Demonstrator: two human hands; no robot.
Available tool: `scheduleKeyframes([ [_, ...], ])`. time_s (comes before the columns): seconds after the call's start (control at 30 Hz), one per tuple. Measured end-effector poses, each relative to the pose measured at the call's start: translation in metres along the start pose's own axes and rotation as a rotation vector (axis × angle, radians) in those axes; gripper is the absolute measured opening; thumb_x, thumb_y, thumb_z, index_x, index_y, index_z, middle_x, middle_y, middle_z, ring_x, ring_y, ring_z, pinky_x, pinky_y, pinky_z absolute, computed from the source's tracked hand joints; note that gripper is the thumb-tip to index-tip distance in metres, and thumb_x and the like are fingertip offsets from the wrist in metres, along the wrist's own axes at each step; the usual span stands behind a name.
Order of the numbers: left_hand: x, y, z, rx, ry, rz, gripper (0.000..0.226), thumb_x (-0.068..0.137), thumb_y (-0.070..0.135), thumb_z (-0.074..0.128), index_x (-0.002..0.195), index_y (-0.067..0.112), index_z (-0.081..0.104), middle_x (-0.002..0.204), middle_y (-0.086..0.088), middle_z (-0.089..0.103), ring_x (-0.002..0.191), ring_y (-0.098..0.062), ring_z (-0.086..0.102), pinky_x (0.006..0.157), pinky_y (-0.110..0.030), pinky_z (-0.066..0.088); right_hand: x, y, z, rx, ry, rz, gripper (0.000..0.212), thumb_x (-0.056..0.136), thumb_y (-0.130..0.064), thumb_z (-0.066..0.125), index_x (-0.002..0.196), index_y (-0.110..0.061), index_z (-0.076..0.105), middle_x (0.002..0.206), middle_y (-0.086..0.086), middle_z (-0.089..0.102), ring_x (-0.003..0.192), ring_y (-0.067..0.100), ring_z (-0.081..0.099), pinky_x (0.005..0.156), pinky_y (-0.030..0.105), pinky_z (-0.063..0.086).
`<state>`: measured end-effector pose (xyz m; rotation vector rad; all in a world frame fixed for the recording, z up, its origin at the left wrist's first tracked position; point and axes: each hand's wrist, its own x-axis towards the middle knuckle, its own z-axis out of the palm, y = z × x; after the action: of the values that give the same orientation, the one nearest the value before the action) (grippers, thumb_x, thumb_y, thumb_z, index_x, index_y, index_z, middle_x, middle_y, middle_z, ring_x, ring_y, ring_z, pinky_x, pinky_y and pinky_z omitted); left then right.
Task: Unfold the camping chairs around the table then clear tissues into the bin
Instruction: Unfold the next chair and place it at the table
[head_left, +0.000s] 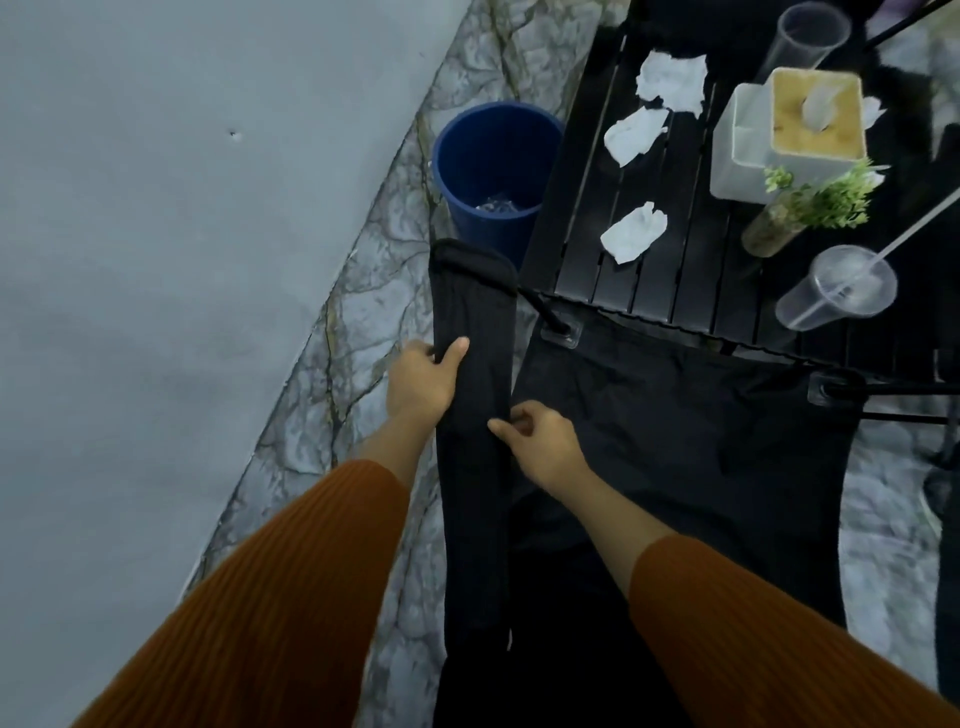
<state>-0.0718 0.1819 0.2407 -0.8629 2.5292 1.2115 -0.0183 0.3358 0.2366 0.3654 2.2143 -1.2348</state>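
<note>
A folded black camping chair stands upright in front of me, a narrow fabric bundle. My left hand grips its left side with the thumb over the front. My right hand pinches its right edge. Just to the right an unfolded black chair faces the black slatted table. Three crumpled white tissues lie on the table: one at the far side, one in the middle, one nearer me. A blue bin stands on the floor left of the table.
On the table stand a tissue box, a small green plant, a clear cup with a straw and a tall clear tumbler. A grey wall runs along the left of the marbled floor.
</note>
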Motion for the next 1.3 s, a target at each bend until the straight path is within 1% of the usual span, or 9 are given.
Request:
scheduleKeyframes([
  [0.07, -0.012, -0.001, -0.012, 0.134, -0.017, 0.035, 0.065, 0.088, 0.059, 0.051, 0.124, 0.005, 0.056, 0.118, -0.013, 0.065, 0.109, -0.031, 0.061, 0.093, -0.045, 0.051, -0.011, 0.003, -0.017, -0.111, -0.070, 0.007, 0.049, 0.088, -0.044, 0.063, 0.126, -0.012, 0.054, 0.119, 0.009, 0.063, 0.109, 0.023, 0.060, 0.092, 0.035, 0.051],
  [0.13, -0.024, 0.000, -0.023, 0.309, -0.060, 0.102, 0.058, 0.092, 0.053, 0.048, 0.123, 0.005, 0.055, 0.121, -0.016, 0.063, 0.111, -0.034, 0.059, 0.094, -0.046, 0.050, -0.023, 0.001, -0.036, -0.222, -0.121, 0.018, 0.057, 0.089, -0.045, 0.061, 0.135, -0.015, 0.047, 0.131, 0.010, 0.057, 0.118, 0.025, 0.056, 0.096, 0.035, 0.049],
  [0.2, -0.038, 0.007, -0.037, 0.480, -0.118, 0.170, 0.050, 0.093, 0.048, 0.048, 0.122, 0.007, 0.054, 0.123, -0.016, 0.062, 0.113, -0.034, 0.058, 0.095, -0.046, 0.049, -0.036, -0.005, -0.054, -0.351, -0.154, 0.013, 0.058, 0.089, -0.043, 0.061, 0.138, -0.017, 0.042, 0.137, 0.010, 0.052, 0.123, 0.027, 0.052, 0.099, 0.040, 0.048],
  [0.33, -0.072, 0.032, -0.072, 0.706, -0.183, 0.237, 0.051, 0.096, 0.042, 0.047, 0.134, 0.009, 0.045, 0.136, -0.014, 0.052, 0.123, -0.032, 0.051, 0.104, -0.043, 0.041, -0.067, -0.038, -0.086, -0.565, -0.123, -0.067, 0.054, 0.093, -0.037, 0.056, 0.139, -0.016, 0.039, 0.140, 0.011, 0.046, 0.126, 0.029, 0.046, 0.102, 0.044, 0.045],
  [0.47, -0.111, 0.058, -0.115, 0.777, -0.228, 0.299, 0.056, 0.094, 0.043, 0.049, 0.141, 0.013, 0.038, 0.143, -0.012, 0.046, 0.130, -0.030, 0.045, 0.109, -0.045, 0.036, -0.108, -0.080, -0.110, -0.689, -0.046, -0.164, 0.051, 0.094, -0.035, 0.054, 0.139, -0.017, 0.039, 0.141, 0.010, 0.045, 0.129, 0.030, 0.041, 0.102, 0.046, 0.043],
  [0.57, -0.145, 0.072, -0.151, 0.813, -0.241, 0.295, 0.059, 0.094, 0.042, 0.048, 0.146, 0.016, 0.033, 0.150, -0.010, 0.039, 0.137, -0.029, 0.037, 0.114, -0.046, 0.030, -0.144, -0.111, -0.124, -0.747, -0.001, -0.219, 0.049, 0.094, -0.033, 0.054, 0.138, -0.015, 0.040, 0.140, 0.011, 0.045, 0.129, 0.031, 0.042, 0.102, 0.046, 0.043],
  [0.83, -0.198, 0.114, -0.248, 0.817, -0.136, 0.294, 0.057, 0.094, 0.042, 0.047, 0.145, 0.019, 0.035, 0.150, -0.007, 0.040, 0.136, -0.026, 0.037, 0.111, -0.044, 0.027, -0.216, -0.189, -0.139, -0.782, 0.112, -0.354, 0.046, 0.093, -0.033, 0.054, 0.134, -0.015, 0.043, 0.137, 0.010, 0.048, 0.127, 0.031, 0.043, 0.104, 0.045, 0.040],
  [1.07, -0.185, 0.147, -0.325, 0.789, -0.063, 0.352, 0.059, 0.096, 0.042, 0.046, 0.146, 0.016, 0.031, 0.152, -0.009, 0.037, 0.140, -0.027, 0.032, 0.115, -0.046, 0.023, -0.229, -0.265, -0.126, -0.755, 0.178, -0.412, 0.050, 0.093, -0.032, 0.054, 0.138, -0.014, 0.040, 0.139, 0.009, 0.047, 0.127, 0.030, 0.043, 0.104, 0.045, 0.040],
  [1.3, -0.131, 0.143, -0.384, 0.846, -0.099, 0.412, 0.066, 0.096, 0.046, 0.046, 0.150, 0.016, 0.024, 0.156, -0.009, 0.031, 0.144, -0.028, 0.029, 0.116, -0.046, 0.023, -0.219, -0.319, -0.085, -0.678, 0.224, -0.345, 0.048, 0.095, -0.030, 0.052, 0.138, -0.013, 0.039, 0.139, 0.011, 0.045, 0.125, 0.032, 0.043, 0.101, 0.047, 0.042],
])
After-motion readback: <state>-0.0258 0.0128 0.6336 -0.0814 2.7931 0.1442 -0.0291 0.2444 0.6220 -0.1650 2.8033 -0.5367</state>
